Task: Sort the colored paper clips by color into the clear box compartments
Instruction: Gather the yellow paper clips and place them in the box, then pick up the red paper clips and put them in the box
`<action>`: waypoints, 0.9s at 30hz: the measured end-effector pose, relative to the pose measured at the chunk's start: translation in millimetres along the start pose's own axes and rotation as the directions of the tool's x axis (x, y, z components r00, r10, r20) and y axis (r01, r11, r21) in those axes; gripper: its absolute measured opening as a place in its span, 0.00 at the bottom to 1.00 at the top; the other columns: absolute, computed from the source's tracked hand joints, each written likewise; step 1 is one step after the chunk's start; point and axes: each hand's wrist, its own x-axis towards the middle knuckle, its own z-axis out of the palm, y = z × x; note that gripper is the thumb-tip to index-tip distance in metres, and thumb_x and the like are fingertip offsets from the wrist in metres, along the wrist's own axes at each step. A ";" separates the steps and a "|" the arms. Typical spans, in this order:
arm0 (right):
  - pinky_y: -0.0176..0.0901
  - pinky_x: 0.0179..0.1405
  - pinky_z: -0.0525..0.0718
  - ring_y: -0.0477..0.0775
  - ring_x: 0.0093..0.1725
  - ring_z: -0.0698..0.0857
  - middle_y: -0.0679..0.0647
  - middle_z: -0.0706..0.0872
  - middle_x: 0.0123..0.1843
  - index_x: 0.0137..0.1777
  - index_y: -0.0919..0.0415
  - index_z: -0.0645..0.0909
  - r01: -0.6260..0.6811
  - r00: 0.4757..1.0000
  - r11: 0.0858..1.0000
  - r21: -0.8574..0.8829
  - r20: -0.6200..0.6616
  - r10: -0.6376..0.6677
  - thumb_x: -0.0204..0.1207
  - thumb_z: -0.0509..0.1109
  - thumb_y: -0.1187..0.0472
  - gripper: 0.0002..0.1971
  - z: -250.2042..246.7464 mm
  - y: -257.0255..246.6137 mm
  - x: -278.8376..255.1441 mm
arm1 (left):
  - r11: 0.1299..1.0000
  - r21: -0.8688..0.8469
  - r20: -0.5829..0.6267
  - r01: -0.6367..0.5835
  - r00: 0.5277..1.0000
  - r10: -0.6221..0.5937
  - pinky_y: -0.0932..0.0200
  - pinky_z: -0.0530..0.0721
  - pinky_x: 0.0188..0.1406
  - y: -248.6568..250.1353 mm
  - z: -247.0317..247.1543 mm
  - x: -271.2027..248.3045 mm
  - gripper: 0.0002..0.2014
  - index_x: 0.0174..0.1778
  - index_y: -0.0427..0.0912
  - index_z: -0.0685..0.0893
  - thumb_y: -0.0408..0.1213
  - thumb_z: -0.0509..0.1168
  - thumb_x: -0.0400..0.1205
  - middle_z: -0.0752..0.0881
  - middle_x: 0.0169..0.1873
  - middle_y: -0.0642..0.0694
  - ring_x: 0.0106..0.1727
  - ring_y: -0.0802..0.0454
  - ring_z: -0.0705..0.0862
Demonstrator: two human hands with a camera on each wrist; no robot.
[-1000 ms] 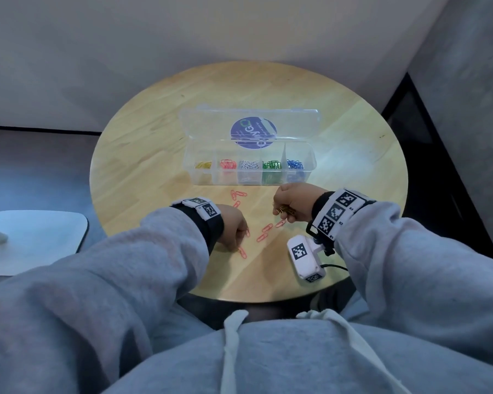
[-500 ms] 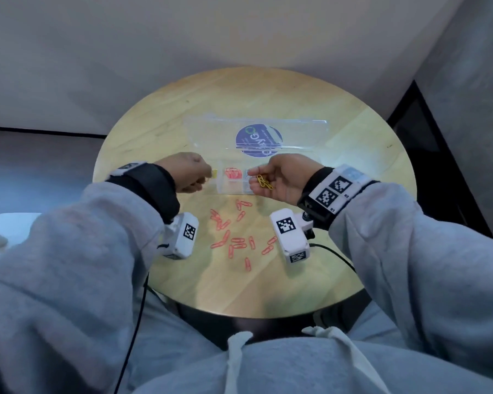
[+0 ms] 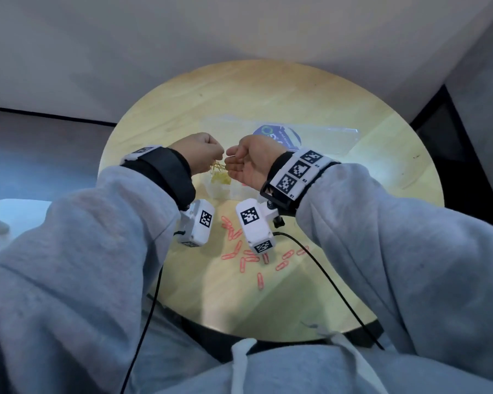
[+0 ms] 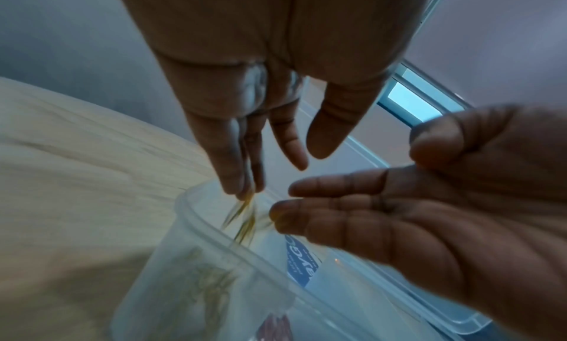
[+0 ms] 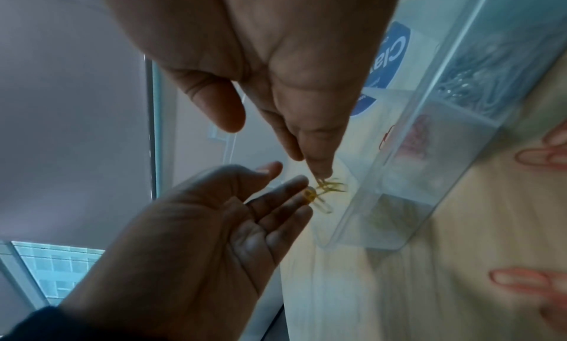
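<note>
Pink paper clips (image 3: 248, 253) lie scattered on the near part of a round wooden table (image 3: 339, 115). Above them, both hands meet over the left end of a clear compartment box (image 4: 196, 285). The left hand (image 3: 204, 152) points its fingers downward, pinching a few yellow paper clips (image 5: 329, 187) just above the compartment already holding yellow ones. The right hand (image 3: 252, 163) is palm up beside it, fingers relaxed and holding nothing. Beyond the hands the box's open lid (image 3: 325, 137) lies flat.
</note>
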 end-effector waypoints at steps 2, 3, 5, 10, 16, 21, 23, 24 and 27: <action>0.40 0.38 0.73 0.54 0.36 0.72 0.59 0.71 0.39 0.53 0.65 0.73 0.014 1.000 0.999 -0.049 0.019 -0.013 0.75 0.48 0.75 0.15 -6.2 3.3 0.8 | 0.999 -0.038 0.018 -0.028 0.999 0.029 0.59 0.80 0.50 -0.7 -1.2 -3.8 0.11 0.35 0.46 0.76 0.27 0.58 0.80 0.79 0.37 0.49 0.42 0.54 0.78; 0.40 0.44 0.76 0.54 0.41 0.76 0.60 0.74 0.43 0.58 0.68 0.76 0.033 0.999 0.996 -0.086 0.023 -0.031 0.75 0.48 0.76 0.18 -10.8 4.8 0.5 | 0.997 -0.057 0.023 -0.043 0.999 0.044 0.59 0.81 0.50 -0.8 -1.8 -6.8 0.11 0.35 0.46 0.76 0.26 0.58 0.80 0.80 0.38 0.48 0.43 0.54 0.79; 0.42 0.54 0.78 0.54 0.51 0.79 0.60 0.78 0.50 0.63 0.70 0.78 0.072 0.997 0.983 -0.171 0.032 -0.068 0.77 0.49 0.76 0.20 -18.1 5.7 -5.3 | 0.994 -0.075 0.050 -0.080 0.995 0.084 0.60 0.84 0.49 0.5 -1.4 -15.4 0.11 0.36 0.44 0.76 0.24 0.58 0.80 0.81 0.39 0.46 0.42 0.53 0.83; 0.38 0.40 0.81 0.51 0.39 0.80 0.56 0.80 0.40 0.41 0.61 0.76 0.115 0.993 0.869 -0.482 0.085 -0.084 0.78 0.50 0.77 0.16 -38.7 11.6 -30.5 | 0.935 0.313 0.299 -0.169 0.952 0.072 0.66 0.82 0.33 0.2 15.0 -46.2 0.14 0.34 0.45 0.76 0.23 0.55 0.79 0.82 0.33 0.49 0.34 0.54 0.82; 0.38 0.42 0.83 0.49 0.37 0.83 0.49 0.84 0.39 0.49 0.56 0.82 0.059 0.998 0.276 -0.959 0.055 -0.025 0.77 0.69 0.60 0.03 -86.8 39.6 -61.3 | 0.487 0.836 0.326 -0.254 0.943 -0.066 0.57 0.77 0.57 -26.5 45.2 -62.4 0.17 0.62 0.49 0.79 0.32 0.61 0.78 0.81 0.60 0.48 0.60 0.47 0.81; 0.41 0.48 0.80 0.50 0.48 0.81 0.49 0.83 0.51 0.58 0.55 0.80 -0.081 0.992 -0.011 -0.997 -0.079 -0.098 0.71 0.75 0.57 0.16 -113.1 65.0 -67.8 | 0.365 0.893 0.306 -0.262 0.950 -0.065 0.59 0.76 0.51 -40.8 60.2 -67.4 0.28 0.75 0.49 0.69 0.35 0.65 0.77 0.71 0.70 0.44 0.65 0.44 0.79; 0.43 0.51 0.81 0.53 0.52 0.82 0.51 0.83 0.55 0.58 0.54 0.77 -0.137 0.983 -0.052 -0.989 -0.130 -0.132 0.71 0.73 0.57 0.16 -117.7 75.6 -67.3 | 0.327 0.905 0.312 -0.273 0.947 -0.073 0.58 0.77 0.52 -43.8 62.3 -70.3 0.29 0.74 0.48 0.69 0.34 0.66 0.76 0.71 0.69 0.43 0.64 0.43 0.79; 0.44 0.52 0.82 0.54 0.52 0.82 0.52 0.83 0.56 0.59 0.55 0.77 -0.157 0.980 -0.075 -0.985 -0.145 -0.139 0.72 0.71 0.58 0.15 -118.8 79.7 -67.9 | 0.324 0.906 0.312 -0.272 0.947 -0.077 0.57 0.78 0.53 -44.6 62.3 -71.3 0.29 0.73 0.48 0.69 0.34 0.66 0.75 0.72 0.68 0.43 0.64 0.43 0.79; 0.48 0.55 0.84 0.55 0.52 0.84 0.54 0.83 0.55 0.60 0.57 0.76 -0.158 0.980 -0.121 -0.980 -0.141 -0.139 0.75 0.65 0.62 0.13 -120.6 88.1 -69.1 | 0.380 0.883 0.326 -0.275 0.942 -0.076 0.56 0.78 0.49 -46.8 62.9 -75.2 0.25 0.70 0.47 0.72 0.33 0.66 0.76 0.77 0.63 0.43 0.57 0.44 0.81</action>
